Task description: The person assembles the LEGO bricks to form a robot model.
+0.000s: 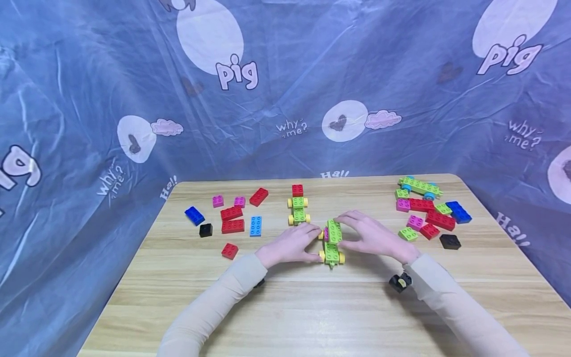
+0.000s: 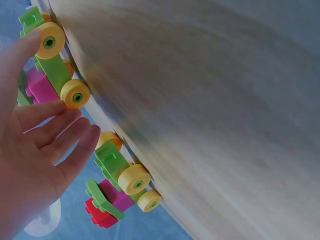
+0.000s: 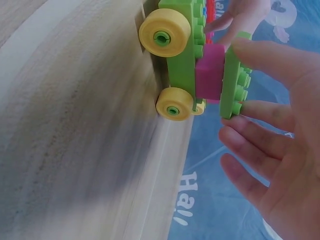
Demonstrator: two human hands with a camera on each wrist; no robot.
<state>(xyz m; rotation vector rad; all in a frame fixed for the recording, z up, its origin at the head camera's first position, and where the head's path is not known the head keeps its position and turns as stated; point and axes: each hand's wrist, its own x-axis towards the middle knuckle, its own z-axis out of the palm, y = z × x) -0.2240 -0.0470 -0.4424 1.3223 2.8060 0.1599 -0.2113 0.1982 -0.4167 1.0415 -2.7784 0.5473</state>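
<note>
A toy car base (image 1: 332,254), green with yellow wheels, stands on the table between both hands. My left hand (image 1: 290,244) holds it from the left, thumb against one wheel (image 2: 50,41) and index finger at another. A pink block (image 3: 210,72) sits on top of the base. Over that block, my right hand (image 1: 370,234) pinches a green building plate (image 3: 231,80) between thumb and index finger, its other fingers loose. In the right wrist view the plate lies against the pink block; whether it is pressed home I cannot tell.
Behind the left hand stands a second yellow-wheeled car (image 1: 299,215) carrying a red block (image 1: 297,190). Red, pink, blue and black blocks lie at left, including a light blue one (image 1: 256,226). More blocks (image 1: 440,220) and a blue-wheeled green car (image 1: 419,187) are at right.
</note>
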